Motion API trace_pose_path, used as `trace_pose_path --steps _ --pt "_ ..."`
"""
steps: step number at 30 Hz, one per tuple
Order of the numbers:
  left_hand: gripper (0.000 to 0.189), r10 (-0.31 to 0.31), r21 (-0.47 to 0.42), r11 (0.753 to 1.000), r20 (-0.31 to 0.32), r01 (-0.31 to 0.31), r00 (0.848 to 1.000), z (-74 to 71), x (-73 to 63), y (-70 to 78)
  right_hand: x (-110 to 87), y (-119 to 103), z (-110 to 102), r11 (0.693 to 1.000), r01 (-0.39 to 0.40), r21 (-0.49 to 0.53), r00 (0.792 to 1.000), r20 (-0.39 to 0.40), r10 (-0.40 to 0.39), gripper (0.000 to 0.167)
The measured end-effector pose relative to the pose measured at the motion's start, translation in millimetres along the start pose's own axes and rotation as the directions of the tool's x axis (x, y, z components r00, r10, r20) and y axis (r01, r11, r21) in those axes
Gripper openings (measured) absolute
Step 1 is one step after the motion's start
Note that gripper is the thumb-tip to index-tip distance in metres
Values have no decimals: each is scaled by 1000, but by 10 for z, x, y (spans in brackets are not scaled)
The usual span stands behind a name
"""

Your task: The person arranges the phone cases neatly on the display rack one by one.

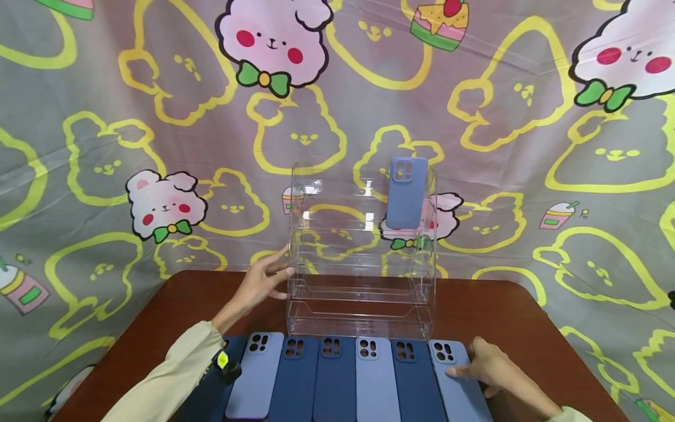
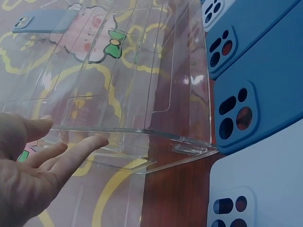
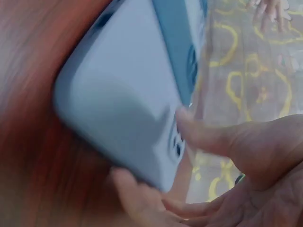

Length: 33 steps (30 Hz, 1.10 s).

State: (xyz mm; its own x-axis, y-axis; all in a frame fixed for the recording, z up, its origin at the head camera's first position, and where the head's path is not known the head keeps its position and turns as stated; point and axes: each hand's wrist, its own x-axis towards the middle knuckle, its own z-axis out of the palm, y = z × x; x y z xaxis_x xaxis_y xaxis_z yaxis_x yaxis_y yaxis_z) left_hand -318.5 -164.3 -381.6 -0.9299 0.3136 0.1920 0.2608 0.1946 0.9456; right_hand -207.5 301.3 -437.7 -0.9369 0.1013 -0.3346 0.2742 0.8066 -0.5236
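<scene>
A clear acrylic stepped rack [image 1: 364, 327] stands at the back of the table, one light blue phone case [image 1: 407, 202] upright on an upper tier at its right. My left hand [image 1: 263, 278] is at the rack's left side, fingers fairly straight, fingertips at the side panel [image 2: 128, 130]. At the right end of a row, my right hand [image 1: 495, 368] grips a light blue phone case [image 1: 460, 384]. The thumb [image 3: 203, 135] lies on its face near the camera holes, and the other fingers are at its side edge. The right wrist view is somewhat blurred.
Several more phone cases, dark blue [image 1: 334, 387] and light blue [image 1: 375, 381], lie side by side along the front of the brown table [image 1: 506, 310]. Behind the rack hangs a patterned cloth [image 1: 337, 117]. The left sleeve passes over the leftmost dark case [image 1: 203, 398].
</scene>
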Motion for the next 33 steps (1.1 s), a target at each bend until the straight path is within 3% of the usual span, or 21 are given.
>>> trace_pose_path --steps 2,6,11,14,18,23,29,33 --pt "68 0 3 1000 0 0 1000 14 -1 1 -23 -17 23 997 21 -68 1000 -11 -22 79" --pt "68 -6 11 1000 -4 6 1000 17 -11 13 -13 -1 81 988 29 -150 998 -47 -36 92" --pt "68 -3 24 1000 -8 4 1000 -29 -20 12 151 158 207 995 16 -96 996 -84 -24 89" --pt "68 -2 29 1000 -15 3 1000 -44 -18 5 155 139 199 998 8 -55 997 -72 -12 76" --pt "68 3 20 1000 -2 -3 1000 14 9 5 13 114 25 997 -5 77 1000 -18 6 46" --pt "67 9 15 1000 -11 -8 1000 36 8 1 20 281 -137 961 19 276 996 73 -41 26" --pt "67 8 17 1000 -13 -8 1000 43 23 15 28 489 -497 913 137 385 961 171 -216 24" --pt "67 7 22 1000 -13 -7 1000 38 14 9 -35 446 -774 893 192 408 952 145 -271 28"
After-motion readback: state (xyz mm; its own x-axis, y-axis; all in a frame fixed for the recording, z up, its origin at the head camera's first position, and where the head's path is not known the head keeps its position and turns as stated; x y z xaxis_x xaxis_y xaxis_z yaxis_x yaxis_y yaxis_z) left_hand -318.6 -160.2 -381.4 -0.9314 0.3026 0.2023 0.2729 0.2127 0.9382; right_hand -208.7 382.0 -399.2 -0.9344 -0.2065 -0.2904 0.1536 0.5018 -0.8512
